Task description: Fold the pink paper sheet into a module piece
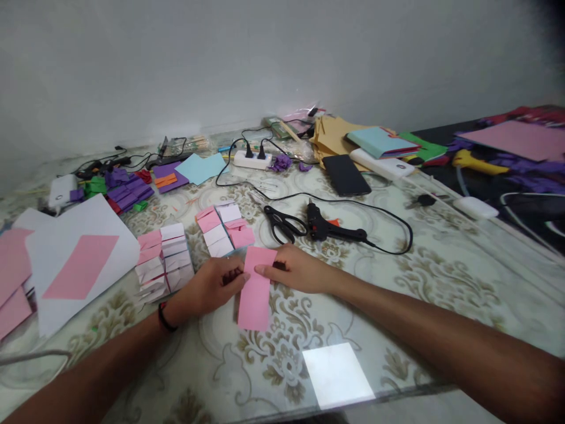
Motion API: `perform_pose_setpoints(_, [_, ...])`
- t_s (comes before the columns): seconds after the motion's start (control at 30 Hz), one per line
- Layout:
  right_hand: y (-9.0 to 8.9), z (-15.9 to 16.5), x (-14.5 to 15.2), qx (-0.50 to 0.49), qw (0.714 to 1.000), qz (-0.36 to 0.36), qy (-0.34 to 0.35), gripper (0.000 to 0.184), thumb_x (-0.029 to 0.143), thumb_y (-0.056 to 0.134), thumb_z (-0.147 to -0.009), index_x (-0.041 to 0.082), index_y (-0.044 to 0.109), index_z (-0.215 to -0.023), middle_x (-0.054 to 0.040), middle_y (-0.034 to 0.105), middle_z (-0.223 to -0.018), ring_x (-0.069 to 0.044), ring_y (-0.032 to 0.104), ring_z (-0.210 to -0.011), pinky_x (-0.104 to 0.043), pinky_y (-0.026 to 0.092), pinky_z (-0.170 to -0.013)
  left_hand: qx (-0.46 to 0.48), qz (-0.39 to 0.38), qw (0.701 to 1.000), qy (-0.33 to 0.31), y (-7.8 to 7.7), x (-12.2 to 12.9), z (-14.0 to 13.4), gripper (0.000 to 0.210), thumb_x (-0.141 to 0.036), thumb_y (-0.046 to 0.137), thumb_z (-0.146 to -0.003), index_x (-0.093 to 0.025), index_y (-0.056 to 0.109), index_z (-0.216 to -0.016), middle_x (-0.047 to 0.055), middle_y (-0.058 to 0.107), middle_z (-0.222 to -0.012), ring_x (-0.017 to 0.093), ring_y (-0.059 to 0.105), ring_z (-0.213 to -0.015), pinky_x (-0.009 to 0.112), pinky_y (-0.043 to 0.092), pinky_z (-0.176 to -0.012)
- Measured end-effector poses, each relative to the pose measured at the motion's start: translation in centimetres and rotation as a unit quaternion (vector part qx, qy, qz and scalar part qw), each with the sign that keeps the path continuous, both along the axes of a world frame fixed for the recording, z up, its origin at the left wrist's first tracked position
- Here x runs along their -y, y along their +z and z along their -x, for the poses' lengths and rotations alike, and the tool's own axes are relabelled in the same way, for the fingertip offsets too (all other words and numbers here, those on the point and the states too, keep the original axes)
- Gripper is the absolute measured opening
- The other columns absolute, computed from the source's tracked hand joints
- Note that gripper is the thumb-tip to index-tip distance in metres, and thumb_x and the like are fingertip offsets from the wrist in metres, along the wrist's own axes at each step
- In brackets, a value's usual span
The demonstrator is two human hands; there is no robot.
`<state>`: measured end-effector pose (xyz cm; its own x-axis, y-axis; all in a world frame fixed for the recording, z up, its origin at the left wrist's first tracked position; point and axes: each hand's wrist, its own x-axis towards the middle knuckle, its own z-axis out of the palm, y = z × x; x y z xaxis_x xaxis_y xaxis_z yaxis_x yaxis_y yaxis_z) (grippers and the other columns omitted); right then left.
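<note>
1. At the left, a pink strip (pixel 82 268) lay on a white sheet (pixel 108 229), with more pink sheets (pixel 12 259) at the edge of view.
2. Behind these, folded purple paper (pixel 129 193) was heaped near a white device (pixel 62 191).
3. A bundle of folded pink and white papers (pixel 163 259) sat just beside the left forearm.
4. The left hand (pixel 210 284), a dark band (pixel 166 317) at its wrist, was curled nearly closed, pinching the left edge of a pink paper piece (pixel 256 294).
5. That piece was between both hands, over the patterned surface (pixel 428 282); I cannot tell whether its lower end touched down.
6. Beyond it were a second pink and white bundle (pixel 225 228) and, farther back, a white power strip (pixel 252 159).
7. Black scissors (pixel 291 224) lay just beyond the right hand (pixel 300 268), which gripped the piece's right edge, thumb on its face, fingers bent.
8. Next to the scissors lay a black glue gun (pixel 333 228), then, farther back, a flat black device (pixel 346 175).
</note>
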<state>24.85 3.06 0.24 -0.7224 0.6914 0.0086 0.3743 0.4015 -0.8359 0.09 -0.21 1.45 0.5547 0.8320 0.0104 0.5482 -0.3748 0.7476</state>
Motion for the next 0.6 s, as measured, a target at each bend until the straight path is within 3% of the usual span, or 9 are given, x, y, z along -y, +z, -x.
perform_pose_setpoints(0.27, [-0.01,0.01,-0.03,-0.003,1.000,-0.002,0.007,0.054,0.057,0.046,-0.104,0.016,0.054,-0.070,0.0031,0.043,-0.061,-0.007,0.036,-0.056,-0.022,0.028,-0.055,-0.018,-0.015,1.000,-0.006,-0.23,-0.03,0.05,0.035,-0.033,0.052,-0.106,-0.016,0.054,-0.075,-0.004,0.048,-0.068,0.009,0.041,-0.063,0.024,0.032,-0.060])
perform_pose_setpoints(0.6, [0.08,0.02,-0.01,-0.003,1.000,-0.001,0.007,0.055,0.060,0.048,-0.104,0.016,0.053,-0.070,0.0031,0.043,-0.061,-0.007,0.036,-0.057,-0.022,0.028,-0.056,-0.019,-0.011,1.000,-0.005,-0.42,-0.10,0.11,0.037,-0.036,0.053,-0.106,-0.017,0.051,-0.075,-0.004,0.046,-0.067,0.009,0.040,-0.063,0.025,0.031,-0.059])
